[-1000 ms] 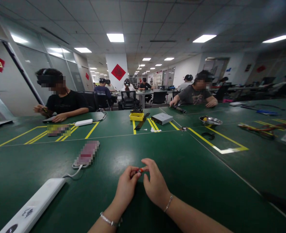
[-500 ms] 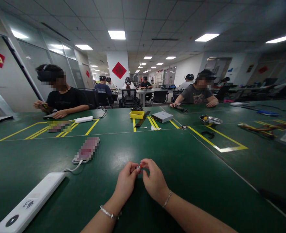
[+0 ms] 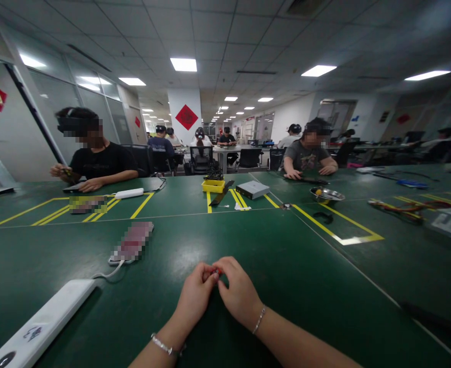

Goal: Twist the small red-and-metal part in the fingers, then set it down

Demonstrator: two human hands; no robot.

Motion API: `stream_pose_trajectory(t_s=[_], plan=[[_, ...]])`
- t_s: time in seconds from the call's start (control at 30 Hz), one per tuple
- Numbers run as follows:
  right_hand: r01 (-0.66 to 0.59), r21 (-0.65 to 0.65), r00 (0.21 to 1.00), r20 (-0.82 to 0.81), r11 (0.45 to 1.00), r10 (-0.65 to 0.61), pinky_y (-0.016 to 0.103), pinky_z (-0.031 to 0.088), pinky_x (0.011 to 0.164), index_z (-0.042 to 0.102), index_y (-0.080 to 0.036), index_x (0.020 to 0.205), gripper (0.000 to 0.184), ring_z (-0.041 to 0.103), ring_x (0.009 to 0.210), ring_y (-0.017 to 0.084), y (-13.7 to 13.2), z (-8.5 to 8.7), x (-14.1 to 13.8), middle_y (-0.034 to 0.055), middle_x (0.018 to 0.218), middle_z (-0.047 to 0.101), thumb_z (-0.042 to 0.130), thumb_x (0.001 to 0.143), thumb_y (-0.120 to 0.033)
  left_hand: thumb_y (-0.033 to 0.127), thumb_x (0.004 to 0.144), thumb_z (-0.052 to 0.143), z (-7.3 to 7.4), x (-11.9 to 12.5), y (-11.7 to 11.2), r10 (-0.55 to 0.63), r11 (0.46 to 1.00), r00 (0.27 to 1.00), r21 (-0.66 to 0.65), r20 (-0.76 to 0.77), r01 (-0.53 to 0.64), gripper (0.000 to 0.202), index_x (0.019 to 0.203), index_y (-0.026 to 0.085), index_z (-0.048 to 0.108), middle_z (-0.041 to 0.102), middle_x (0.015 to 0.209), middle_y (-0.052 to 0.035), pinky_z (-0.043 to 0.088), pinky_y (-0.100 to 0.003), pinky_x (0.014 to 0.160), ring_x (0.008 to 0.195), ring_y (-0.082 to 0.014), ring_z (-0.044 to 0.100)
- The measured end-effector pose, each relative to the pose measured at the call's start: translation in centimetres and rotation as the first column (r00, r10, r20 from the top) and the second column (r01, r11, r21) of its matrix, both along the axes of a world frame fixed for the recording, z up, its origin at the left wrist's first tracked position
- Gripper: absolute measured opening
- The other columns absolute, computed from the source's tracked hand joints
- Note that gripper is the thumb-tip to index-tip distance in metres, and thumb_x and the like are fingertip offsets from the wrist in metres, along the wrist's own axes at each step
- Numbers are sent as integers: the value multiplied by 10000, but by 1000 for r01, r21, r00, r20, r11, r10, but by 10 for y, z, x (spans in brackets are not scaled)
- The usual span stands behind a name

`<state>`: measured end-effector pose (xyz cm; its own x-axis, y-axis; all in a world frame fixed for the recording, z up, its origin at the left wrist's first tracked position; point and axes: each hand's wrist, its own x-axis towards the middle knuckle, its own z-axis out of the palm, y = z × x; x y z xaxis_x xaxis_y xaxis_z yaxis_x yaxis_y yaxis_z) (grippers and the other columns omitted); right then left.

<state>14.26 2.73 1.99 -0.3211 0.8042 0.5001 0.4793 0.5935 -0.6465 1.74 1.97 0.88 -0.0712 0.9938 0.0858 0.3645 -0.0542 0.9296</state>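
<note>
My left hand [image 3: 197,290] and my right hand [image 3: 237,286] meet at the fingertips over the green table [image 3: 302,286]. Pinched between them is a small red object [image 3: 217,271], mostly covered by the fingers, so its kind cannot be made out. The left thumb and index finger close on it from one side. Fingers of the right hand curl over it from the other side and touch it. A bracelet circles each wrist.
To the left lie a phone [image 3: 133,240] on a cable and a long white power bank or strip [image 3: 52,317]. Farther off are a yellow tray [image 3: 213,186], a grey box [image 3: 253,189] and a metal bowl [image 3: 334,196]. Two people sit across the table.
My right fingers have closed in on the small red object, covering more of it. The view has shifted slightly. The person at the right has moved a hand and the dark item near it.
</note>
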Motion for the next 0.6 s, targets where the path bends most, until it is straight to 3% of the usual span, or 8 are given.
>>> stream_pose_trajectory(t_s=[0.3, 0.5, 0.6], plan=[[-62, 63, 992, 116, 996, 54, 293, 373, 748, 559, -200, 856, 247, 482, 803, 151, 4, 0, 5, 15, 851, 587, 457, 698, -39, 331, 688, 503, -4, -1, 2, -58, 998, 998, 1, 26, 58, 160, 660, 174, 491, 448, 544, 60, 323, -223, 525, 527, -108, 422], [-12, 60, 995, 102, 998, 5, 281, 373, 713, 558, -197, 817, 223, 489, 762, 148, 4, 4, 5, 13, 807, 591, 449, 702, -40, 329, 694, 503, 0, 0, -1, -64, 998, 997, -18, 49, 65, 152, 685, 179, 487, 429, 525, 68, 309, -214, 510, 507, -105, 414], [19, 44, 993, 119, 999, -25, 274, 380, 687, 555, -201, 786, 209, 493, 739, 150, 6, 6, 6, 9, 774, 589, 455, 696, -41, 345, 708, 489, 3, 0, -2, -75, 997, 995, -7, 70, 76, 165, 719, 181, 505, 488, 561, 51, 334, -221, 536, 545, -119, 460]])
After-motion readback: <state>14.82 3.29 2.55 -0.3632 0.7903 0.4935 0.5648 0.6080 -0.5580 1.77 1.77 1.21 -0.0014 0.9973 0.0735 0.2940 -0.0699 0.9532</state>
